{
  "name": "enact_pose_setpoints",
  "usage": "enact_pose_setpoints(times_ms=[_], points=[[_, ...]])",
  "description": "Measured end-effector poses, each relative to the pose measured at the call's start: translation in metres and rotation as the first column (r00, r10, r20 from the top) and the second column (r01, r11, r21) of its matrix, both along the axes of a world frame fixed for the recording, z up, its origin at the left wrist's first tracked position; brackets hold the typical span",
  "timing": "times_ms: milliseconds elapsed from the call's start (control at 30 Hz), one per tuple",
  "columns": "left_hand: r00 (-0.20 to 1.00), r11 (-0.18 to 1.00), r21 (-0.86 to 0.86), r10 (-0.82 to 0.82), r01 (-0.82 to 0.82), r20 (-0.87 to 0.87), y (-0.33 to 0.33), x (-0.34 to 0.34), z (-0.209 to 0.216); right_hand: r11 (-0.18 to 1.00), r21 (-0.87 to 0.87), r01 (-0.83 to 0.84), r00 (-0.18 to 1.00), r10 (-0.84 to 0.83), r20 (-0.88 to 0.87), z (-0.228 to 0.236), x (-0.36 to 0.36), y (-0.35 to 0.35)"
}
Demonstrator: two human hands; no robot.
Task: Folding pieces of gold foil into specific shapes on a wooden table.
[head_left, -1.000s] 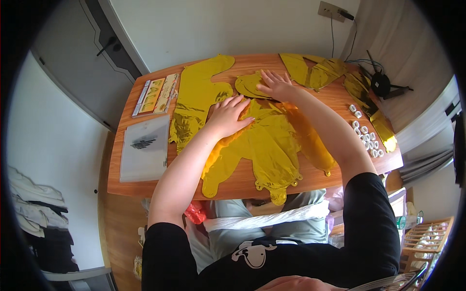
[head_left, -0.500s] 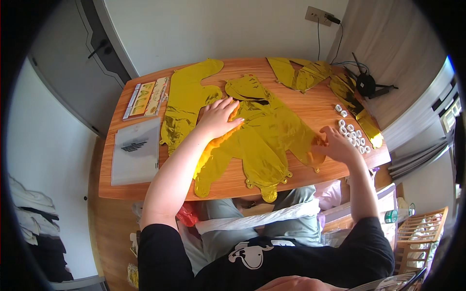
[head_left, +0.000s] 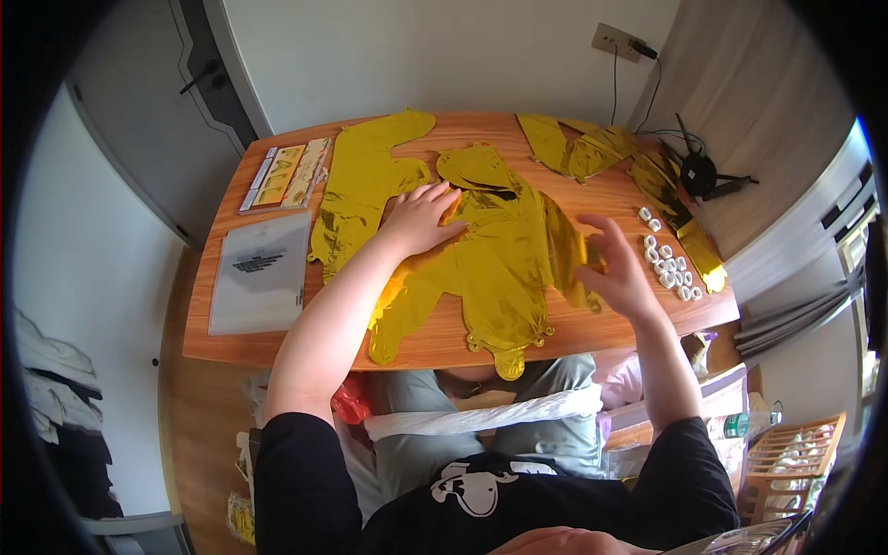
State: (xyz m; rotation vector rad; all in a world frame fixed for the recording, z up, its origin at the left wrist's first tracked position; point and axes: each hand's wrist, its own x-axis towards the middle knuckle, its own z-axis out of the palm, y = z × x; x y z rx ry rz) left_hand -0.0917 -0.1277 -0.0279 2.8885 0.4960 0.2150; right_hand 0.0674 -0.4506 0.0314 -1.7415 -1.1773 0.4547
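A large gold foil balloon (head_left: 504, 254), uninflated and with several lobes, lies flat and creased across the middle of the table. My left hand (head_left: 421, 220) presses on its left part, fingers stretched out and palm down. Shiny orange-gold folds show beside that hand and under the forearm. At the balloon's right side, my right hand (head_left: 618, 268) has curved fingers around a raised lobe of the foil, which is bent up off the table and blurred. Its exact fingertip contact is partly hidden.
Another gold foil sheet (head_left: 365, 176) lies at the left, near a printed packet (head_left: 287, 176) and a clear plastic sleeve (head_left: 259, 287). More foil (head_left: 587, 153) sits far right, beside several small white rolls (head_left: 671, 264) and a black router (head_left: 700, 174). The wooden table's front edge (head_left: 231, 356) runs before my lap.
My right hand has raised the balloon's right lobe and brought it inward, so it bends up from the table. My left hand stays pressed on the foil. The view has shifted slightly.
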Motion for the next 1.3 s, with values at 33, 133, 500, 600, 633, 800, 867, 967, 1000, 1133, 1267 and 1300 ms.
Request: enact_pose_setpoints(times_ms=[33,133,500,600,633,800,867,967,1000,1133,1267,1300], points=[[1.000,1.000,0.001,0.002,-0.002,0.000,0.002,-0.003,-0.001,1.000,0.001,-0.002,1.000,0.002,0.000,0.008,-0.012,0.012],[1.000,1.000,0.005,-0.007,0.006,0.013,0.005,-0.004,-0.006,0.992,-0.114,-0.056,0.975,0.079,0.210,0.019,-0.044,0.042],[0.999,1.000,0.007,0.013,-0.014,0.049,0.005,-0.001,-0.011,0.811,-0.350,-0.469,0.864,0.504,0.010,0.003,-0.056,0.073],[1.000,1.000,0.005,0.013,-0.013,0.028,0.006,-0.007,-0.008,0.807,-0.217,-0.549,0.824,0.479,-0.303,-0.003,-0.031,0.085],[0.999,1.000,0.004,0.006,-0.007,0.032,0.003,-0.004,-0.004,0.845,-0.131,-0.518,0.755,0.380,-0.534,-0.003,-0.016,0.087],[0.999,0.999,0.024,0.030,-0.030,-0.011,0.002,-0.002,-0.004,0.990,-0.133,-0.054,0.882,0.109,0.458,-0.037,0.043,0.130],[1.000,1.000,0.017,0.022,-0.022,-0.015,0.002,0.000,-0.003,0.997,0.040,0.062,0.690,-0.072,0.720,-0.050,0.054,0.141],[0.999,1.000,0.005,0.018,-0.018,-0.035,0.000,-0.001,-0.001,0.957,-0.289,0.016,0.841,0.143,0.522,-0.047,0.061,0.155],[0.999,1.000,-0.001,0.019,-0.019,-0.048,0.000,-0.001,0.000,0.957,-0.289,0.012,0.841,0.146,0.521,-0.050,0.060,0.156],[0.998,1.000,0.003,0.020,-0.020,-0.055,0.000,-0.002,0.000,0.962,-0.271,0.030,0.749,0.157,0.643,-0.052,0.052,0.155],[0.999,1.000,0.002,0.019,-0.019,-0.049,0.001,-0.001,-0.001,0.937,-0.340,0.075,0.716,0.187,0.673,-0.045,0.046,0.152],[0.999,1.000,0.001,0.019,-0.019,-0.047,0.001,-0.002,0.000,0.937,-0.342,0.074,0.718,0.188,0.671,-0.044,0.044,0.152]])
